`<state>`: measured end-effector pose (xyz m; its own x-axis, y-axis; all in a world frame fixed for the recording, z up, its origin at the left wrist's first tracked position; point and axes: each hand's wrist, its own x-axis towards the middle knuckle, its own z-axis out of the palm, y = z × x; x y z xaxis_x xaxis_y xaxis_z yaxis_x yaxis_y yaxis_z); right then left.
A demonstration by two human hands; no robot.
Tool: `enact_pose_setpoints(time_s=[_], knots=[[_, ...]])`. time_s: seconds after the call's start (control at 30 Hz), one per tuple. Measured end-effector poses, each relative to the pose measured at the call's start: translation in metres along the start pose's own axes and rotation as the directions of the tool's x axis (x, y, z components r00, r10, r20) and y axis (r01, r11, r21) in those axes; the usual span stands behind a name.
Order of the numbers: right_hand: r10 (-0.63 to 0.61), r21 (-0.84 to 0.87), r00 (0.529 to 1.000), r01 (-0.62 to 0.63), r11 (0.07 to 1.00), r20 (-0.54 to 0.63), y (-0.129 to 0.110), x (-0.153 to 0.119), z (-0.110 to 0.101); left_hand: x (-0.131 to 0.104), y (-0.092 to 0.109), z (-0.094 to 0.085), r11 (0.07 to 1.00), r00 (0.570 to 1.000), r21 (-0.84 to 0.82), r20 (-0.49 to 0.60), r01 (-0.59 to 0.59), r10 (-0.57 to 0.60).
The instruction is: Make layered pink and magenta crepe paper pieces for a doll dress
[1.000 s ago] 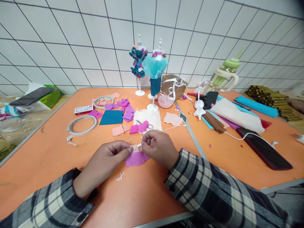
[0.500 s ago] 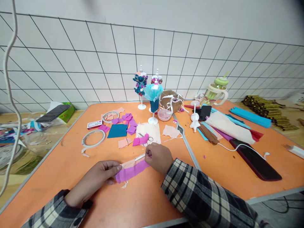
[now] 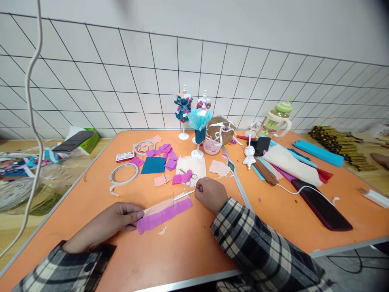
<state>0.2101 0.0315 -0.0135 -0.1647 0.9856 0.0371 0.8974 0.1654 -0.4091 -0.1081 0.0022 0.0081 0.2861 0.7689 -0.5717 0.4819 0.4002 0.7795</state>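
Left hand (image 3: 123, 217) pinches the 8 o'clock end of a long, flat, purple crepe-like paper strip (image 3: 164, 215) with a pale peach paper band (image 3: 158, 207) along its 11 o'clock edge. Right hand (image 3: 211, 195) closed, fingers curled on the end of a narrow white strip (image 3: 183, 195). Purple piece lies between the 2 hands, long axis 8 to 2 o'clock. Left hand nearer, touching; right just past the 2 o'clock end, off the purple.

There are two hands (image 3: 120, 216), two tape rolls (image 3: 123, 183), one bowl (image 3: 212, 149) and one bottle (image 3: 274, 122).
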Motion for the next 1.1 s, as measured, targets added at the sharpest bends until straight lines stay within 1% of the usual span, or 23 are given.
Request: enact_pose_setpoints(time_s=[0.17,0.27,0.33,0.37,0.47,0.53,0.63,0.73,0.83,0.93,1.03,1.1], knots=[[0.031,-0.038,0.999,-0.031,0.999,0.004,0.004,0.001,-0.004,-0.005,-0.005,-0.006,0.999,0.999,0.043,0.048,-0.021,0.019],[0.037,-0.058,0.999,-0.037,0.998,0.008,0.006,0.002,-0.007,-0.010,-0.008,-0.010,0.999,1.000,0.036,0.019,0.008,-0.008],[0.028,-0.065,0.999,-0.027,0.998,0.015,0.006,0.001,-0.008,-0.016,-0.012,-0.013,1.000,1.000,-0.022,-0.007,0.022,-0.023],[0.019,-0.065,1.000,-0.018,0.998,0.018,0.006,0.001,-0.008,-0.019,-0.015,-0.014,0.998,1.000,-0.068,-0.014,0.012,-0.013],[-0.015,-0.061,0.999,0.017,0.998,0.030,0.003,0.000,-0.004,-0.028,-0.022,-0.020,0.978,0.998,-0.202,-0.045,-0.057,0.049],[-0.034,-0.057,0.999,0.036,0.998,0.040,0.001,-0.001,-0.001,-0.032,-0.026,-0.023,0.957,0.991,-0.271,-0.111,-0.103,0.075],[-0.047,-0.056,0.998,0.050,0.997,0.052,-0.002,-0.003,0.001,-0.035,-0.031,-0.027,0.906,0.971,-0.402,-0.236,-0.133,0.038],[-0.043,-0.059,0.998,0.046,0.997,0.054,-0.004,-0.004,0.000,-0.034,-0.037,-0.030,0.877,0.964,-0.471,-0.264,-0.095,-0.037],[-0.031,-0.063,0.999,0.034,0.997,0.041,-0.001,-0.004,-0.003,-0.032,-0.041,-0.032,0.870,0.954,-0.489,-0.286,-0.069,-0.085],[-0.013,-0.071,1.000,0.015,0.997,0.023,0.006,-0.003,-0.006,-0.032,-0.042,-0.031,0.878,0.954,-0.475,-0.288,-0.069,-0.081],[-0.005,-0.074,1.000,0.005,0.997,0.001,0.011,-0.002,-0.008,-0.032,-0.040,-0.029,0.915,0.960,-0.398,-0.274,-0.068,-0.047],[-0.031,-0.063,0.999,0.030,0.998,-0.026,0.009,-0.002,-0.009,-0.031,-0.038,-0.026,0.954,0.950,-0.287,-0.312,-0.080,-0.014]])
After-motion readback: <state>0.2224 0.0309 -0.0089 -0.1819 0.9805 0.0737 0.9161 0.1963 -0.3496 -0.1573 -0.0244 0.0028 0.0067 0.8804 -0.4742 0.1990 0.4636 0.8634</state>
